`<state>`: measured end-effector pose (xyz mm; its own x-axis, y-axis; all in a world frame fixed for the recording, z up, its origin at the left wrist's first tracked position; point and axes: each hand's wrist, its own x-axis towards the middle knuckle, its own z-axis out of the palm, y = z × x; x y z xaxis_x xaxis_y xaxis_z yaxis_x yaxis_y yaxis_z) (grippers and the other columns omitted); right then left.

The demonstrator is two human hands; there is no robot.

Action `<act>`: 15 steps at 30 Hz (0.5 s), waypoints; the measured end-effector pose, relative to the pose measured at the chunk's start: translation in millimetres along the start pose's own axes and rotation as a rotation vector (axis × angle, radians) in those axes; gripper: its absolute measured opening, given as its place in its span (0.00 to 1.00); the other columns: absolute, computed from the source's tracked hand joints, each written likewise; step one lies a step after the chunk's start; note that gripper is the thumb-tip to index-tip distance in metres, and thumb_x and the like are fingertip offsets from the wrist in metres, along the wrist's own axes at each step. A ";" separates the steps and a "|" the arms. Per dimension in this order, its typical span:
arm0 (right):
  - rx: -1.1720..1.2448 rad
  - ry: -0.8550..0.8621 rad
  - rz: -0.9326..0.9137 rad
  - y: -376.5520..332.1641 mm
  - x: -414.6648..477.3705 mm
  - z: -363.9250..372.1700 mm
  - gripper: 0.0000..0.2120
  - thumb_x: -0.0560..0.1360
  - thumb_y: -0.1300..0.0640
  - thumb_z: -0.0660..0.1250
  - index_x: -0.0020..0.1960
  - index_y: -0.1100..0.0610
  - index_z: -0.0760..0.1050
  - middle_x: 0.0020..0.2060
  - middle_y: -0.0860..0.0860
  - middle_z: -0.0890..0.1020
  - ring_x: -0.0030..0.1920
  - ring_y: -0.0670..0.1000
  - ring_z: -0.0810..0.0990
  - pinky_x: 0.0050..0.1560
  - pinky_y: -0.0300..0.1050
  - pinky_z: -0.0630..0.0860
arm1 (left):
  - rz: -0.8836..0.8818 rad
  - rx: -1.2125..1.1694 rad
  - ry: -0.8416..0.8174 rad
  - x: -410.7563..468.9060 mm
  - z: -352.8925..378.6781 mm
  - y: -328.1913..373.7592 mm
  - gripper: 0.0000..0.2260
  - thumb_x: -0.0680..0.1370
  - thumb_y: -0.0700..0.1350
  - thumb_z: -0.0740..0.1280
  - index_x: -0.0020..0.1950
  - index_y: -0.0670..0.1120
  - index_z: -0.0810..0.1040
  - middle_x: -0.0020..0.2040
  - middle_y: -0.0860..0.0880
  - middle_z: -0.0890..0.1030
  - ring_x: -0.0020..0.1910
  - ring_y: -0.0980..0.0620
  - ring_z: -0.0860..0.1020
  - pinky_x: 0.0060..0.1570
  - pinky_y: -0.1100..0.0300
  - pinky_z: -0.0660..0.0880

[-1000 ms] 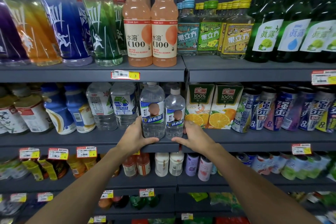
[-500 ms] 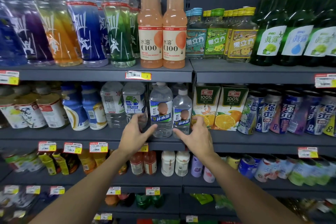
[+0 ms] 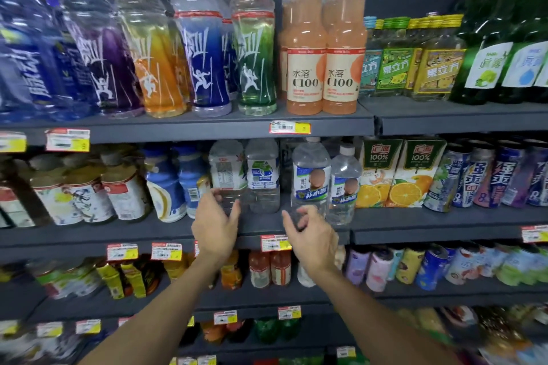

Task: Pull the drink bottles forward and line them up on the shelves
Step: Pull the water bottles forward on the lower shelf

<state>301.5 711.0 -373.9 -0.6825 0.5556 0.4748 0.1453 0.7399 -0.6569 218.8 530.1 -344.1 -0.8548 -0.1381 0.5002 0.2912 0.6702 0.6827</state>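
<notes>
Step in hand, by my read: fronting the clear pair on the middle shelf (image 3: 142, 235); the peach-label pair beside it already looks done.

Left hand (image 3: 215, 224) is up at the clear bottle (image 3: 226, 175). Its fingers (image 3: 216, 200) are spread & fairly straight, tips over the bottle's lower body, thumb out to the right. It's not wrapped round the bottle, and whether the tips actually touch, can't tell (blur). Right hand (image 3: 311, 235) hangs in front of the shelf edge, just below the peach-label bottle (image 3: 311, 178), fingers loosely curled, holding nothing.

Next move, prob.: left hand closes round the clear bottle low down & slides it fwd to the shelf lip. Right hand takes the second clear bottle (image 3: 262, 178) just beside it, same pull. Needs a grip near the base so the tall btl doesn't tip, w/ fronts flush to the peach-label one.

Looks: the clear bottle is see-through plastic w/ water-like contents, ribbed lower half, white/green label. Barcode side seems to face out, so it prob. wants a twist. It stands upright between the blue-and-white bottles (image 3: 166, 187) & its twin. Both seem to sit a bit further back than the peach-label bottle & the smaller peach-label bottle (image 3: 344, 184), which stand upright near the front edge, next to the juice cartons (image 3: 379, 175).
</notes>
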 end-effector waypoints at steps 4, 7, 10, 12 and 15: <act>-0.043 -0.089 0.023 -39.7 -7.6 26.5 0.29 0.74 0.31 0.62 0.66 0.49 0.72 0.46 0.40 0.77 0.51 0.51 0.81 0.52 0.52 0.77 | -0.063 0.032 -0.004 0.8 -2.1 -9.8 0.18 0.77 0.61 0.67 0.60 0.53 0.70 0.41 0.58 0.76 0.40 0.51 0.79 0.37 0.55 0.70; -0.120 -0.089 0.093 -62.7 -8.0 42.6 0.37 0.75 0.31 0.63 0.74 0.54 0.65 0.63 0.50 0.74 0.57 0.56 0.81 0.53 0.53 0.76 | -0.065 0.028 -0.054 1.9 -1.2 -17.4 0.20 0.77 0.61 0.66 0.64 0.52 0.70 0.38 0.59 0.74 0.36 0.56 0.73 0.37 0.56 0.67; -0.192 -0.083 0.171 -81.6 -1.9 55.2 0.43 0.75 0.30 0.62 0.78 0.58 0.58 0.71 0.55 0.68 0.59 0.58 0.81 0.53 0.52 0.75 | -0.044 0.005 -0.117 5.7 -4.2 -26.9 0.21 0.77 0.61 0.66 0.65 0.52 0.70 0.39 0.60 0.75 0.36 0.57 0.75 0.37 0.57 0.69; -0.206 -0.088 0.232 -91.4 5.1 61.6 0.46 0.75 0.30 0.62 0.80 0.59 0.54 0.73 0.56 0.67 0.60 0.58 0.81 0.54 0.52 0.75 | -0.016 0.000 -0.139 8.4 -7.9 -33.9 0.20 0.78 0.60 0.66 0.65 0.52 0.71 0.39 0.60 0.75 0.37 0.58 0.75 0.38 0.57 0.69; -0.207 -0.068 0.290 -99.8 13.2 66.8 0.45 0.76 0.33 0.64 0.80 0.60 0.54 0.72 0.57 0.70 0.59 0.57 0.81 0.52 0.51 0.75 | -0.003 0.012 -0.150 11.6 -12.2 -43.1 0.19 0.77 0.59 0.67 0.65 0.52 0.72 0.40 0.60 0.75 0.37 0.59 0.73 0.39 0.58 0.67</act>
<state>230.1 619.2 -341.2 -0.6369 0.7320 0.2418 0.4768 0.6205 -0.6226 201.6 490.7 -361.2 -0.9105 -0.0296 0.4125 0.2845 0.6789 0.6768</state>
